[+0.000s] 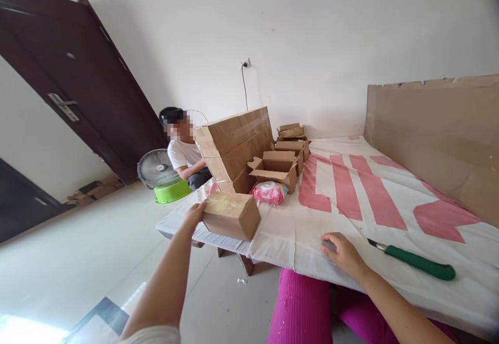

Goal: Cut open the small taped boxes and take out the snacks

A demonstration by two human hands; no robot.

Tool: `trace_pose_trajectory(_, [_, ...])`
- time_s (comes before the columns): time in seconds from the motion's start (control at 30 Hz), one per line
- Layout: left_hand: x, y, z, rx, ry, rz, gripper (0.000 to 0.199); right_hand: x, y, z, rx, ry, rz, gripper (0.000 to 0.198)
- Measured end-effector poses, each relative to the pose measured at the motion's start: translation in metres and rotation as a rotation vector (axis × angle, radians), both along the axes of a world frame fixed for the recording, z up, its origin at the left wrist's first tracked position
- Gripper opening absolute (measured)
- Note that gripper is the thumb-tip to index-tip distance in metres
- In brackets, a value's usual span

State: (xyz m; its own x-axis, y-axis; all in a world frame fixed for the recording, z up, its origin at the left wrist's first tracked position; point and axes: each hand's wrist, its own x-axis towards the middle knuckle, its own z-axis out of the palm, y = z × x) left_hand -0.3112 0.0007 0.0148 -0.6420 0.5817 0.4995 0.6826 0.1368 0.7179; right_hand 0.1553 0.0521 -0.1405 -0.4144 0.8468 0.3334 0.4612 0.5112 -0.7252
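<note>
My left hand grips the left end of a closed cardboard box with tape along its top, at the table's near left edge. My right hand is at the table's front edge, fingers curled. Something small and greyish shows at its fingertips, too unclear to name. To the right of that hand lies a green-handled knife, its blade pointing left. Just beyond the held box sits a pink soft packet. Behind it an open cardboard box stands with its flaps up.
Stacked closed boxes stand at the table's left side, near more open boxes. A large cardboard sheet borders the right. A white and red cloth covers the table. Beyond the stack, a person crouches beside a fan and green basin.
</note>
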Motion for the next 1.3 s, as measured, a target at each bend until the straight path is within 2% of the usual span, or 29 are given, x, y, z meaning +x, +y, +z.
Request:
trace_pose_trajectory(0.07, [0.024, 0.001, -0.017, -0.177, -0.108, -0.084, 0.031, 0.0, -0.007, 0.001, -0.102, 0.075, -0.01, 0.04])
trace_pose_trajectory(0.13, [0.059, 0.004, -0.032, -0.255, -0.157, -0.208, 0.035, 0.001, -0.02, 0.004, -0.176, 0.159, 0.013, 0.062])
trace_pose_trajectory(0.23, [0.13, 0.005, -0.048, -0.29, -0.163, -0.404, 0.033, 0.009, -0.044, 0.007, -0.129, 0.22, 0.023, 0.08])
trace_pose_trajectory(0.37, [0.224, 0.001, -0.064, -0.267, -0.134, -0.571, 0.032, 0.055, -0.066, -0.006, 0.001, 0.25, -0.226, 0.078])
trace_pose_trajectory(0.43, [0.257, 0.0, -0.071, -0.266, -0.119, -0.674, 0.033, 0.092, -0.071, -0.014, 0.053, 0.251, -0.338, 0.067])
trace_pose_trajectory(0.5, [0.278, 0.002, -0.079, -0.229, -0.137, -0.759, 0.033, 0.128, -0.073, -0.014, 0.12, 0.212, -0.384, 0.056])
trace_pose_trajectory(0.6, [0.292, 0.009, -0.089, -0.015, -0.16, -0.784, 0.04, 0.167, -0.068, 0.003, 0.213, 0.09, -0.469, 0.042])
trace_pose_trajectory(0.67, [0.296, 0.018, -0.095, 0.201, -0.109, -0.796, 0.047, 0.178, -0.056, 0.015, 0.258, -0.059, -0.56, 0.032])
trace_pose_trajectory(0.73, [0.3, 0.025, -0.099, 0.357, -0.06, -0.837, 0.045, 0.181, -0.041, 0.02, 0.273, -0.279, -0.539, 0.029])
trace_pose_trajectory(0.83, [0.304, 0.031, -0.101, 0.428, -0.076, -0.883, 0.04, 0.177, -0.027, 0.014, 0.191, -0.479, -0.444, 0.035])
trace_pose_trajectory(0.93, [0.308, 0.03, -0.103, 0.449, -0.163, -0.902, 0.039, 0.18, -0.022, 0.01, 0.161, -0.527, -0.442, 0.035])
trace_pose_trajectory(1.0, [0.309, 0.03, -0.105, 0.453, -0.215, -0.911, 0.039, 0.189, -0.019, 0.015, 0.154, -0.543, -0.458, 0.034])
trace_pose_trajectory(1.07, [0.31, 0.03, -0.105, 0.445, -0.239, -0.916, 0.039, 0.201, -0.015, 0.029, 0.169, -0.53, -0.515, 0.036])
trace_pose_trajectory(1.17, [0.311, 0.029, -0.105, 0.449, -0.252, -0.91, 0.037, 0.211, -0.012, 0.066, 0.272, -0.429, -0.581, 0.042])
trace_pose_trajectory(1.23, [0.311, 0.029, -0.103, 0.464, -0.263, -0.908, 0.036, 0.205, -0.014, 0.097, 0.319, -0.353, -0.547, 0.044])
trace_pose_trajectory(1.3, [0.311, 0.028, -0.101, 0.471, -0.269, -0.916, 0.034, 0.186, -0.019, 0.128, 0.281, -0.337, -0.473, 0.043])
